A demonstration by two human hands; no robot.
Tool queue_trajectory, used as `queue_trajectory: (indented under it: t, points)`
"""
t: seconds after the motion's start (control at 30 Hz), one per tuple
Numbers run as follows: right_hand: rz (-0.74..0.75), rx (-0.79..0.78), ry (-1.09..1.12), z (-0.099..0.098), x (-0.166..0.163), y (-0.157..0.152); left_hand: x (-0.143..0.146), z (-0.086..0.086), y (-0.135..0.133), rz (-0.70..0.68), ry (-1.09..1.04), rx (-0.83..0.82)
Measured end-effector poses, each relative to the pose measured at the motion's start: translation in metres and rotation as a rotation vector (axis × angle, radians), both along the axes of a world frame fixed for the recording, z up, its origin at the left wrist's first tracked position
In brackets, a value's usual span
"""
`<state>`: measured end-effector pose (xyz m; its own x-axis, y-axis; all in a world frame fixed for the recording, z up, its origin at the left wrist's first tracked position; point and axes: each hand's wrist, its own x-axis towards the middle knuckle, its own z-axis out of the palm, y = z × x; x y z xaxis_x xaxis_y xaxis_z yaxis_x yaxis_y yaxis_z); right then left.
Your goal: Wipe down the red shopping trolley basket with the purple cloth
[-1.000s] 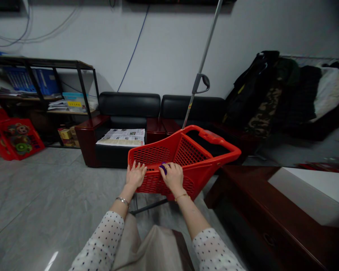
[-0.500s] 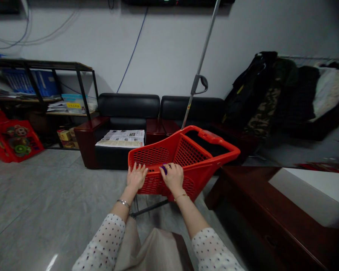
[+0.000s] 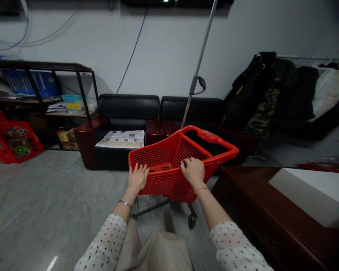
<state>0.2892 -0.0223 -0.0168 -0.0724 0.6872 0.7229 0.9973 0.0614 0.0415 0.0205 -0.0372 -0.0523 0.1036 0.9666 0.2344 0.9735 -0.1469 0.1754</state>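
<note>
A red plastic shopping cart [image 3: 169, 180] with lattice sides stands in front of me, its push handle to the right. My left hand [image 3: 138, 177] lies on the near rim at the front end, fingers spread and stretched out. Farther right along the same rim, my right hand [image 3: 193, 171] is closed around a small purple thing [image 3: 184, 164], pressed to the rim. Most of that purple thing is hidden by the fingers; it may be a cloth. The cart's basket shows nothing inside.
Black armchairs [image 3: 128, 104] stand behind the cart, with newspapers [image 3: 122, 139] on one seat. A metal pole [image 3: 199, 64] with a grey grip rises behind the cart. Right are a dark wooden table [image 3: 251, 188] and hanging coats [image 3: 271, 94]; left, a shelf [image 3: 79, 67] with folders.
My right hand has slid right along the cart's near rim with the purple thing, toward the handle end. My left hand has stayed nearly in place on the rim.
</note>
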Motion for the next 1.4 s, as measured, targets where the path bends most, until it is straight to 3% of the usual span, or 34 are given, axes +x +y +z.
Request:
queue_trajectory:
  t: [0.1,0.2,0.3,0.47,0.6,0.8,0.93,1.03,1.17,1.23,1.3,1.4]
  points:
    - [0.159,0.024,0.068,-0.025,-0.071,-0.011,-0.003,-0.001,0.000,0.010,0.008,0.020]
    - [0.283,-0.016,0.005,-0.027,-0.084,-0.015,-0.010,-0.001,0.000,0.010,0.031,0.030]
    - [0.303,-0.052,-0.130,-0.005,-0.029,-0.010,-0.015,0.000,0.000,0.002,0.048,0.029]
    - [0.061,0.084,-0.172,0.047,0.099,0.006,-0.017,0.003,0.000,-0.003,0.046,0.022]
    - [-0.067,0.164,-0.034,0.058,0.127,0.020,-0.018,0.005,0.001,-0.015,0.022,0.006]
    - [-0.001,0.157,0.051,0.035,0.105,0.030,-0.016,0.006,0.001,-0.012,0.020,0.016]
    - [-0.059,0.103,0.024,0.026,0.086,0.029,-0.013,0.004,0.003,-0.003,0.009,0.001]
    - [-0.055,0.007,-0.024,0.014,0.041,0.025,-0.010,0.003,0.003,0.006,0.005,0.005]
    - [0.071,-0.112,-0.045,-0.006,-0.041,0.012,-0.008,0.001,0.003,0.016,0.007,0.005]
    - [0.146,-0.142,-0.053,-0.010,-0.061,0.005,-0.009,0.001,0.003,0.021,0.014,0.001]
    - [0.217,-0.164,-0.082,-0.007,-0.055,0.003,-0.011,0.001,0.003,0.022,0.020,0.001]
    - [0.210,-0.134,-0.102,0.004,-0.013,0.008,-0.011,0.001,0.002,0.021,0.016,0.007]
